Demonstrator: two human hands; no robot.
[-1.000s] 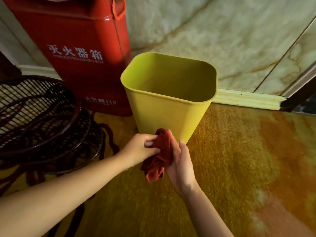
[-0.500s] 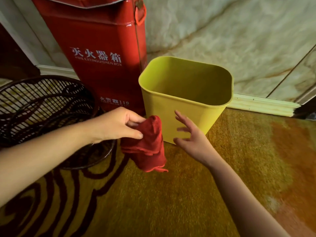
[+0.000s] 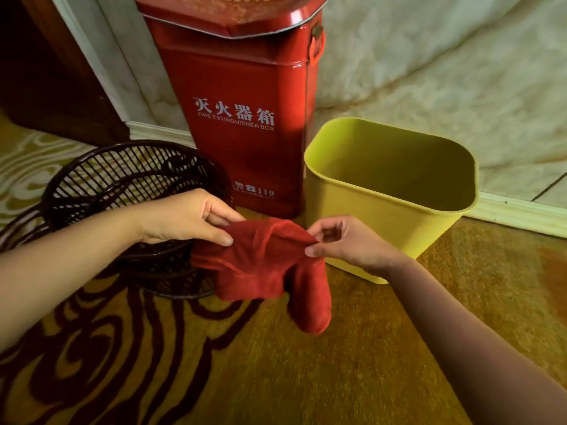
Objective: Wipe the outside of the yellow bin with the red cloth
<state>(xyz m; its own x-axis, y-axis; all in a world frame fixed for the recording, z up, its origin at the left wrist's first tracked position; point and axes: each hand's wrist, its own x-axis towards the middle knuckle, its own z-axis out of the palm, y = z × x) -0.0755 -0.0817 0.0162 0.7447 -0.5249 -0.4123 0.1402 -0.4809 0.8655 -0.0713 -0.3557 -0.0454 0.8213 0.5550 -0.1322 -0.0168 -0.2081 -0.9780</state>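
An empty yellow bin (image 3: 395,222) stands upright on the carpet near the wall, right of centre. The red cloth (image 3: 264,265) hangs spread between both hands, in front of the bin's lower left corner and apart from its wall. My left hand (image 3: 187,219) pinches the cloth's upper left edge with thumb and fingers. My right hand (image 3: 346,243) pinches the upper right corner, just in front of the bin's near wall. A loose fold of cloth dangles below the right hand.
A tall red fire extinguisher box (image 3: 242,111) stands against the wall directly left of the bin. A dark wicker basket (image 3: 122,179) sits on the patterned carpet under my left forearm. A marble wall and white baseboard (image 3: 518,213) run behind.
My right hand, open half a second ago, has taken hold of the cloth's right corner. The cloth is now stretched between both hands. The view has shifted, with the bin further right.
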